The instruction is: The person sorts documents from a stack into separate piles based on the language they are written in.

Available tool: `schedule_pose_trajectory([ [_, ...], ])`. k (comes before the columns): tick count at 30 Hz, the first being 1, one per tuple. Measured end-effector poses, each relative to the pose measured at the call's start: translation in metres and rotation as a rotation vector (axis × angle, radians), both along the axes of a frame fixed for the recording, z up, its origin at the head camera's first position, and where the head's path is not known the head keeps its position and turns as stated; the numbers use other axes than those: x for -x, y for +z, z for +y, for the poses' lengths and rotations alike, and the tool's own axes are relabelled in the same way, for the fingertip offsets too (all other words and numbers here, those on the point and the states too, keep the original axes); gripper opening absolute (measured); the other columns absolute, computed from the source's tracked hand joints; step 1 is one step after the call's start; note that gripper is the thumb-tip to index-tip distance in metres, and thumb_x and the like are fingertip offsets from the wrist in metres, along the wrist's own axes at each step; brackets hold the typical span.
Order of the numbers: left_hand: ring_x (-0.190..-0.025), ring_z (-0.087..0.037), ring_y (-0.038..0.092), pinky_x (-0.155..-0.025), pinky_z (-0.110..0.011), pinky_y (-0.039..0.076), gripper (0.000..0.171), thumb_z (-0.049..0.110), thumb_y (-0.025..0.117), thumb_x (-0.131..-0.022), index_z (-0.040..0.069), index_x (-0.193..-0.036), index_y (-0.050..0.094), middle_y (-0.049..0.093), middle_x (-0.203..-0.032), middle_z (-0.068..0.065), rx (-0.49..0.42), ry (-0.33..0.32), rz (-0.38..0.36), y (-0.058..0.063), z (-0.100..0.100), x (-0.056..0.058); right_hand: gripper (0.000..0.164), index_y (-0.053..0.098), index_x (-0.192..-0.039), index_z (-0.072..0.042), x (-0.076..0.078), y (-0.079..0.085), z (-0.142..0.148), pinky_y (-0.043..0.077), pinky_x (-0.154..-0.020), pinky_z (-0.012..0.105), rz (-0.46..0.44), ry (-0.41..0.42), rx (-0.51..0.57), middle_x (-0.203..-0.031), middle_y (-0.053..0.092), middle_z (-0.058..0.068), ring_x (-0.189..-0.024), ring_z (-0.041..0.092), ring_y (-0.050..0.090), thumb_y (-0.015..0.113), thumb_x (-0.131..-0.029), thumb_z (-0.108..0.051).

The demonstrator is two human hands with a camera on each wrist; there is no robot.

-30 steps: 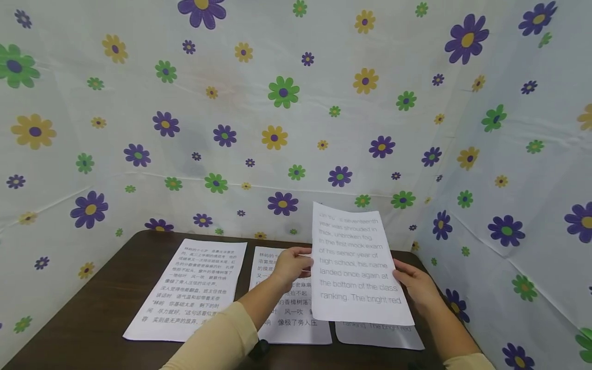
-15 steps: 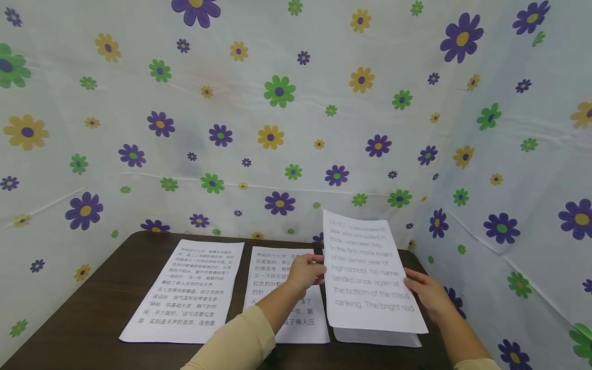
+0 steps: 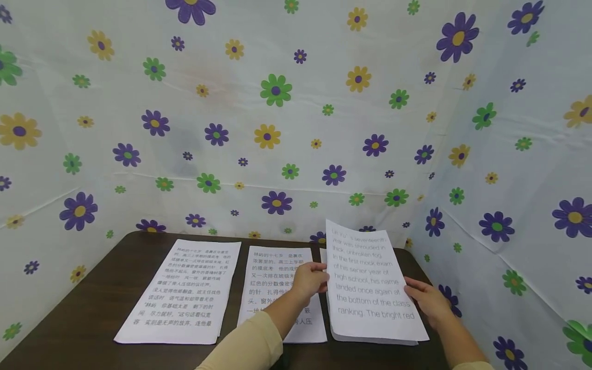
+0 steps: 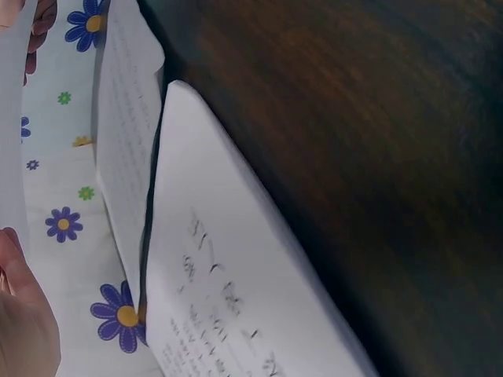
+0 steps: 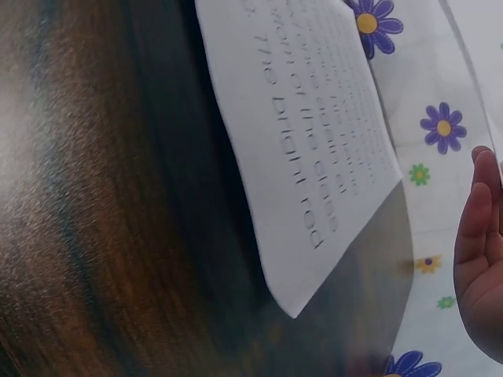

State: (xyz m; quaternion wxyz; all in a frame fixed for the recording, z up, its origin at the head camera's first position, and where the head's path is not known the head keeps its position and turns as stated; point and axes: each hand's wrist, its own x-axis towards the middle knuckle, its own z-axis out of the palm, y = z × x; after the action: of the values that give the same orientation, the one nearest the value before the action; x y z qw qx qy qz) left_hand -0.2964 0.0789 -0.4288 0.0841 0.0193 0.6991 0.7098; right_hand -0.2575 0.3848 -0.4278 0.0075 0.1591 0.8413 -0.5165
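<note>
Both hands hold a white sheet of paper (image 3: pixel 365 288) with printed English text, its far end raised. My left hand (image 3: pixel 310 282) pinches its left edge, and my right hand (image 3: pixel 430 301) pinches the right edge. Under it lies paper with the same kind of English print (image 5: pixel 291 157), mostly hidden by the held sheet in the head view. Below my left forearm is a middle stack of paper (image 3: pixel 273 264) printed in Chinese, partly covered by that hand and arm. In the left wrist view the held sheet runs along the left border.
Another stack of Chinese-printed paper (image 3: pixel 180 298) lies at the left of the dark wooden table (image 3: pixel 92 293). A white cloth with flowers (image 3: pixel 222 174) hangs behind the table and along its right side.
The held sheet has moved right and down with both hands, coming closer over the paper beneath. More of the middle stack's far part shows; the head view has shifted slightly right.
</note>
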Motion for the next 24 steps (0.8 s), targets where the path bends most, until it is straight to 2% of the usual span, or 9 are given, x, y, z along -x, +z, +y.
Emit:
schedule_pose_trajectory([
  [6, -0.074, -0.013, 0.066, -0.064, -0.022, 0.059, 0.033, 0.004, 0.062, -0.088, -0.001, -0.121, 0.064, 0.068, -0.092, -0.009, 0.033, 0.0, -0.014, -0.009, 0.005, 0.0, 0.053, 0.042, -0.143, 0.006, 0.0, -0.011, 0.0, 0.056, -0.073, 0.03, -0.013, -0.032, 0.004, -0.12, 0.066, 0.02, -0.087, 0.014, 0.065, 0.055, -0.099, -0.021],
  [14, -0.073, -0.012, 0.065, -0.063, -0.021, 0.059, 0.032, 0.003, 0.062, -0.088, 0.0, -0.119, 0.065, 0.067, -0.092, -0.008, 0.076, 0.007, -0.038, -0.015, 0.008, 0.005, 0.051, 0.046, -0.141, 0.005, 0.001, -0.022, 0.0, 0.055, -0.071, 0.031, -0.012, -0.052, -0.066, -0.124, 0.063, 0.025, -0.089, 0.019, 0.065, 0.054, -0.099, -0.023],
  [24, -0.071, -0.013, 0.063, -0.06, -0.021, 0.058, 0.032, -0.001, 0.062, -0.085, -0.002, -0.117, 0.066, 0.066, -0.089, -0.009, 0.076, 0.028, -0.061, -0.024, 0.013, 0.004, 0.05, 0.046, -0.141, 0.004, 0.001, -0.033, -0.001, 0.056, -0.071, 0.031, -0.017, -0.059, -0.077, -0.127, 0.06, 0.028, -0.087, 0.019, 0.066, 0.053, -0.099, -0.024],
])
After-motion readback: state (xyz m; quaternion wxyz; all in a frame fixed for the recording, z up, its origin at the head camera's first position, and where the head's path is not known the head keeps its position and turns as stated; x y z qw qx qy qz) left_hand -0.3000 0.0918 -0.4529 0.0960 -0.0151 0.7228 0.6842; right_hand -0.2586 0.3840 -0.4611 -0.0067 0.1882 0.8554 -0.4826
